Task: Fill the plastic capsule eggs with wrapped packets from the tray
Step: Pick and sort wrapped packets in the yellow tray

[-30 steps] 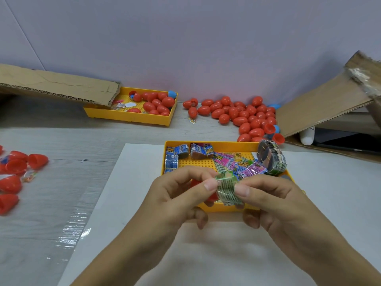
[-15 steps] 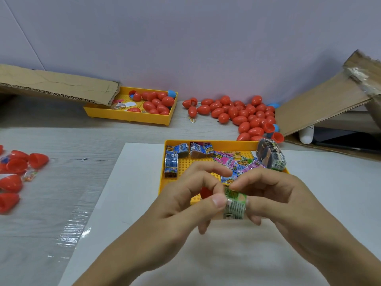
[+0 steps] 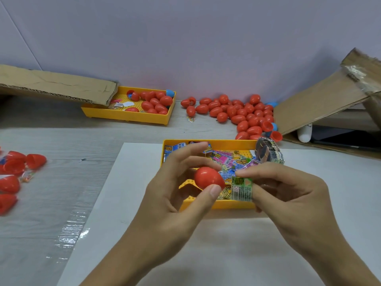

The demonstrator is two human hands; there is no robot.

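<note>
My left hand [image 3: 175, 195] grips a red capsule egg half [image 3: 208, 178] between thumb and fingers, just above the near yellow tray [image 3: 218, 205]. Right beside it, my right hand [image 3: 288, 195] pinches a folded green wrapped packet [image 3: 241, 188], whose left edge touches the egg half's open side. The tray holds several colourful wrapped packets [image 3: 228, 159], and a rolled stack of packets [image 3: 268, 151] leans at its far right corner. Both hands hide the tray's middle.
A pile of red eggs [image 3: 237, 114] lies by the wall. A second yellow tray [image 3: 127, 116] with eggs sits at the back left under a cardboard flap [image 3: 55, 85]. Loose red egg halves [image 3: 14, 172] lie far left. A cardboard box [image 3: 321, 104] stands right.
The hands have moved apart slightly. The red egg half, earlier hidden behind my left fingers, now shows in my left hand, and the green packet sits at its opening in my right fingers.
</note>
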